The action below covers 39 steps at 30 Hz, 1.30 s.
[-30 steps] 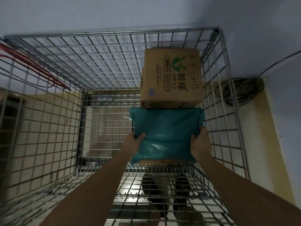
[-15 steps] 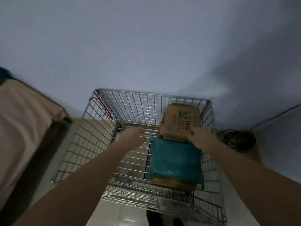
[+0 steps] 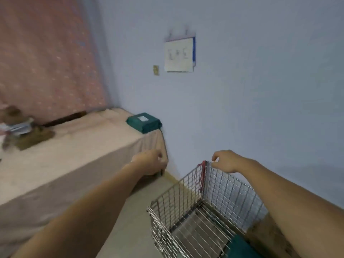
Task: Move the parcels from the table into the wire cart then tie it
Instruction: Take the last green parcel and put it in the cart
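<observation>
Your next parcel [image 3: 143, 122] sits on the table's [image 3: 78, 146] far right corner, beyond and slightly left of your left hand [image 3: 151, 162], the nearer one. Both hands hang loosely curled and empty, your right hand [image 3: 224, 161] over the cart's [image 3: 188, 185] far corner.

Open floor strip [image 3: 141, 216] runs between table [image 3: 74, 164] and wire cart [image 3: 186, 211], wide enough for an arm. Table top bare around the green parcel [image 3: 143, 123] at its far corner; clutter [image 3: 24, 133] sits far left. Cart top open, free to reach down; red cord [image 3: 202, 175] hangs on its far corner. Wall [image 3: 260, 108] close behind cart and table.
</observation>
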Tool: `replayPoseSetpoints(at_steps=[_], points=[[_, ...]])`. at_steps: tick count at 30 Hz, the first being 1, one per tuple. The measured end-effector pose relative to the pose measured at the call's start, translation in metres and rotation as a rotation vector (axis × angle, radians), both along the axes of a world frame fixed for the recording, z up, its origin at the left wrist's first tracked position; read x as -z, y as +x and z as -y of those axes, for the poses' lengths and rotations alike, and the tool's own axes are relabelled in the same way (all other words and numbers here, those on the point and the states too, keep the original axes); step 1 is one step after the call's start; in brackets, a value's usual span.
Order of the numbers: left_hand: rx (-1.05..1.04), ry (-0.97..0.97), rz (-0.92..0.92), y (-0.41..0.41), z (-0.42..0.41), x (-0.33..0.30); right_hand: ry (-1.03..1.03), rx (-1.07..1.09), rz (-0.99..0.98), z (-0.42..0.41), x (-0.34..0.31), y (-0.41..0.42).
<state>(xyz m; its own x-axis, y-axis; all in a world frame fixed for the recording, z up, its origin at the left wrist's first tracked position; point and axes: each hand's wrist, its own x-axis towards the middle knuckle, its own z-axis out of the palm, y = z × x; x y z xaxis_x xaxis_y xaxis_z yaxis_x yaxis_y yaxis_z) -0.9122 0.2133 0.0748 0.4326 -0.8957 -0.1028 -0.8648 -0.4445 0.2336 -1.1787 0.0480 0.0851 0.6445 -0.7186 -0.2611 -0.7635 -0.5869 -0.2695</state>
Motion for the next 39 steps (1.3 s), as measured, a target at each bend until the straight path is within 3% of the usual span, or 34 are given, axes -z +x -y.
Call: replayPoseSetpoints(at_steps=[7, 16, 39], points=[[-0.250, -0.078, 0.085, 0.119, -0.115, -0.052, -0.104, -0.201, 0.042, -0.070, -0.068, 0.154], [-0.314, -0.067, 0.107, 0.234, -0.185, -0.052, -0.097, -0.248, 0.062, -0.115, -0.061, 0.286], [-0.256, 0.002, 0.003, 0.495, -0.007, -0.018, -0.027, -0.188, 0.011, 0.067, -0.033, 0.533]])
